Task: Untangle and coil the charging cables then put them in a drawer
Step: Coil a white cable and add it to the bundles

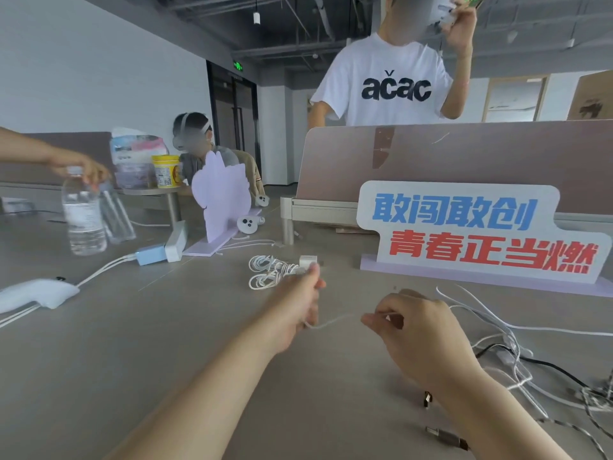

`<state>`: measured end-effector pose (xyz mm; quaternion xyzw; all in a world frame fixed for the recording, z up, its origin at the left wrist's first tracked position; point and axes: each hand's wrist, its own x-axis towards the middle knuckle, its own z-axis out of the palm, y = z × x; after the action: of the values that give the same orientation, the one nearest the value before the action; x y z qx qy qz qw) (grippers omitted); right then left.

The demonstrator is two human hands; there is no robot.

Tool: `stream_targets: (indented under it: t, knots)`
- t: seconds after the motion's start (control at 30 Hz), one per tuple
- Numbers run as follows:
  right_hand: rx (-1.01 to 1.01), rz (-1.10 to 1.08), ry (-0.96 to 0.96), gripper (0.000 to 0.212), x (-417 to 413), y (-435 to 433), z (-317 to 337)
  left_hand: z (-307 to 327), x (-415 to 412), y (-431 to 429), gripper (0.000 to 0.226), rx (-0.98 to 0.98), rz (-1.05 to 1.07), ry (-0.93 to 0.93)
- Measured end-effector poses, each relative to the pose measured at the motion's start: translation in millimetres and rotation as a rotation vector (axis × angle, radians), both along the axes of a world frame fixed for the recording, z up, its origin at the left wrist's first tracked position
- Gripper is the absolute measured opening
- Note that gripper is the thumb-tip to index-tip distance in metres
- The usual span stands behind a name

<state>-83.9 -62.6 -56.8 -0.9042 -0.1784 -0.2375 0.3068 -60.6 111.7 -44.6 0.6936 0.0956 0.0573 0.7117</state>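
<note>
1. Left hand (298, 303): reaches in from the lower edge, raised above the bench (166, 343), with its fingers curled round a white cable (335, 319).
2. Right hand (418, 330): pinches the same white cable between thumb and forefinger. A short span hangs slack between the two hands.
3. White cable: held in the air over the middle of the bench. Behind the right hand it runs on into the loose tangle (507, 353).
4. Loose tangle: white flat and round leads plus one black lead (547, 363), spread on the bench on the right side.
5. Metal plugs: one (446, 438) lies on the bench beside the right forearm, and a second (428, 398) sits just beyond it.
6. Coiled bundle (270, 272): white cables in loops on the bench, just past the left fingertips, with a white charger block (307, 260) touching it.
7. Slogan sign (464, 234): blue and red characters on a lilac base, standing behind the tangle.
8. Partition panel (464, 154): upright behind the sign. A person in a white T-shirt (391, 81) stands beyond it.
9. Lilac cut-out board (220, 197): upright, with a white controller (248, 224) beside it.
10. Blue adapter (151, 254): plugged into a white power strip (175, 240), with white leads running left.
11. Water bottle (84, 214): gripped at the cap by another person's hand (84, 169) at far left.
</note>
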Motion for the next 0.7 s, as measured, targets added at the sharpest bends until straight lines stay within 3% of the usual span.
stream_targets:
  t: [0.07,0.2,0.3,0.37,0.7]
  knots:
    - [0.010,0.002,-0.081,0.021,-1,0,0,-7,-7,-9,0.046,0.311,-0.166,-0.027]
    - [0.031,-0.033,-0.087,0.014,1,-2,0,-5,-22,-19,0.062,0.374,-0.515,-0.031]
    - [0.046,-0.033,-0.043,0.008,2,-3,0,-4,-27,-17,0.037,0.492,-0.658,-0.067]
    - [0.044,0.019,-0.048,0.011,1,-3,-2,-4,-27,-14,0.029,0.546,-0.684,-0.082]
    - [0.165,0.204,0.126,0.030,3,-8,-2,-5,-25,-15,0.042,0.445,-0.652,-0.211]
